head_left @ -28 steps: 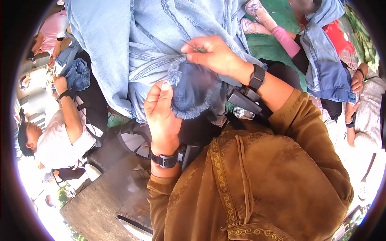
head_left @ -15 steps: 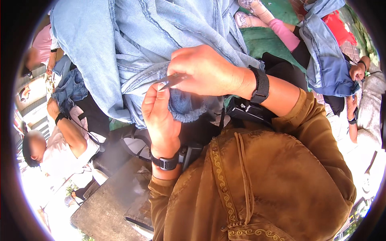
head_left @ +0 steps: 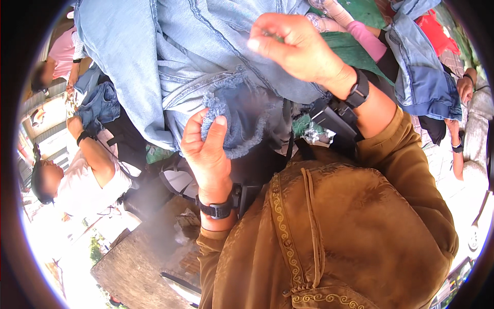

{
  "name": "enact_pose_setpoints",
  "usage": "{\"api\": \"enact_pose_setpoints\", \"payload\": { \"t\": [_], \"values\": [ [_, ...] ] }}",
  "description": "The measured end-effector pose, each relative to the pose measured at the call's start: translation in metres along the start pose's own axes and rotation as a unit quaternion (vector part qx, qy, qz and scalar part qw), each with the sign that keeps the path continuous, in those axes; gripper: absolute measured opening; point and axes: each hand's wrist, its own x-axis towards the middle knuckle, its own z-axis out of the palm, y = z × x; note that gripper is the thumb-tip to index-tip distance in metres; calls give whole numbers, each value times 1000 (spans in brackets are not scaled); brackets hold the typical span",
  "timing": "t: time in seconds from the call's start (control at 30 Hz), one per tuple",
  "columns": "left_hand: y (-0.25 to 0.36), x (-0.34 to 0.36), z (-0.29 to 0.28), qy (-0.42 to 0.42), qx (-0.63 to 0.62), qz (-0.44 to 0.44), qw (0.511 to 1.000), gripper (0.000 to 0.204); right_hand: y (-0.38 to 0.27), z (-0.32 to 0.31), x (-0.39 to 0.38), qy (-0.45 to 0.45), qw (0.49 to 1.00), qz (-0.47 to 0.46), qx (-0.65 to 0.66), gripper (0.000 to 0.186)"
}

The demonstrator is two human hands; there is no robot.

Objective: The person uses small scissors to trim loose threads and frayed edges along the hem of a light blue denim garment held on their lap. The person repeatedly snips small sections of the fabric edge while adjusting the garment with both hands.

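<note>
A large light-blue denim garment (head_left: 121, 67) with dark seams spreads away from me. Its frayed opening (head_left: 242, 147) hangs near my lap. My left hand (head_left: 208, 157) pinches the fringed edge between thumb and fingers. To the upper right, my right hand (head_left: 296, 46) is held over the denim, apart from the edge, its fingers curled. Only a dark sliver of the thread snips (head_left: 278, 37) shows inside its grip; the blades are hidden or blurred.
On the left, a person in white (head_left: 87, 175) handles dark-blue denim (head_left: 98, 110), with a person in pink (head_left: 63, 49) beyond. At right, another person's hand (head_left: 465, 90) is by hanging denim (head_left: 424, 67). A worn wooden board (head_left: 139, 268) lies lower left.
My right hand has moved up and right, away from my left, carrying the snips whose blades showed between my hands. My left hand keeps its pinch; more frayed edge shows now.
</note>
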Motion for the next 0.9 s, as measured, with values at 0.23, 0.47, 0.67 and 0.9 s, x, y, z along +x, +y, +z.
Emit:
{"api": "enact_pose_setpoints", "payload": {
  "t": [0.23,0.47,0.67,0.9],
  "values": [
    [-6,-17,-21,-32,-105,55,992,10,-17,-37,-4,51,974,-42,-217,20],
    [1,-29,-12,-27,-47,75,996,8,-45,39,-21,-127,986,-86,70,20],
    [3,-33,-8,-42,-14,74,996,8,-34,57,-23,-131,986,-55,89,18],
    [-4,-32,-7,-30,39,88,995,11,-27,39,-24,-131,985,-10,114,12]
  ]
}}
